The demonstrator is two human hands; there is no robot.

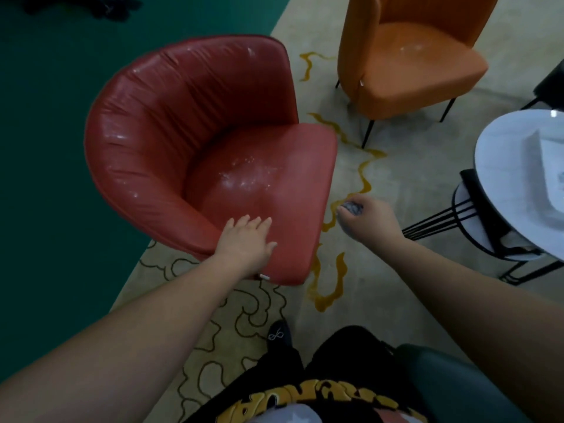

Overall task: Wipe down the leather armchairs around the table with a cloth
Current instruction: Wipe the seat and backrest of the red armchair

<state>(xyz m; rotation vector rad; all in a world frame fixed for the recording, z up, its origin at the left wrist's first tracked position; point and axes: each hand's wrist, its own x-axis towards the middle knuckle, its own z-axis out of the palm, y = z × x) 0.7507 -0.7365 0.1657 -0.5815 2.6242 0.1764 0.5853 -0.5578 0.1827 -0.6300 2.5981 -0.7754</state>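
Left hand (245,239) lies flat on the front edge of the red armchair (195,141) seat, fingers straight and slightly spread, palm down, gripping nothing. Right hand (364,216) is off the chair, over the carpet (406,166) just right of the seat's front corner, fingers curled around a small bunched grey cloth (351,207); only a wad of it shows between fingers and thumb. Cloth is not touching the chair. Red armchair sits centre-left, half on the beige patterned carpet, half against the green floor (42,148); seat centre has a whitish patch, and small whitish flecks show on the backrest. Orange armchair (406,53) stands upper right on thin black legs, well apart from both hands, with a pale smear on its seat. Round white table (503,166) with a black wire frame is at the right edge, near the right forearm; something pale lies on it, too blurred to identify. Person's black trousers and a dark shoe (279,332) show at the bottom.
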